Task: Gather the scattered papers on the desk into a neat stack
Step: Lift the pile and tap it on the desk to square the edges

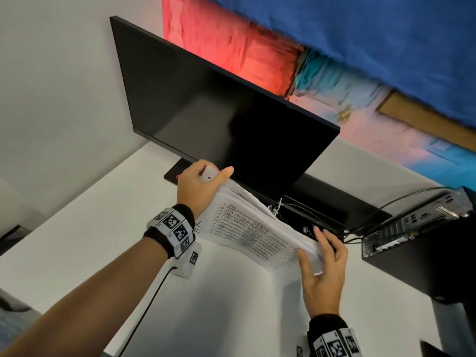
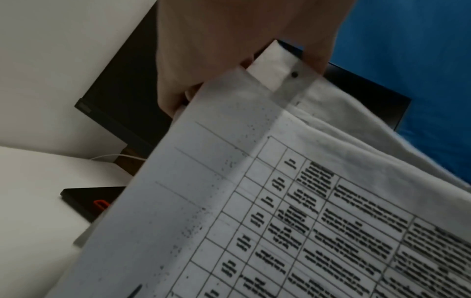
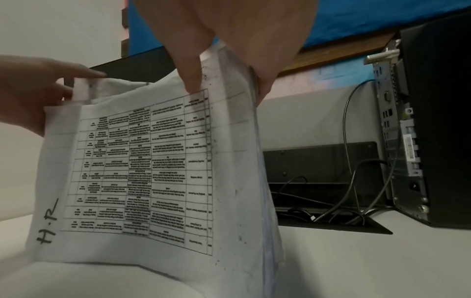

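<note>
My left hand (image 1: 199,188) pinches the papers' (image 1: 253,229) far-left corner and my right hand (image 1: 323,274) clamps their near-right edge, the stack held on edge above the desk (image 1: 77,243), long axis running between them.

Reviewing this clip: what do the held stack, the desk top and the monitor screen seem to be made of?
Stack: thin white printed paper, matte; it sags and curls between left hand and right hand. Desk top: smooth white surface, likely laminate, faint sheen; cannot tell for sure. Monitor screen: dark panel, low-gloss, with a slim, probably plastic, black bezel.
</note>
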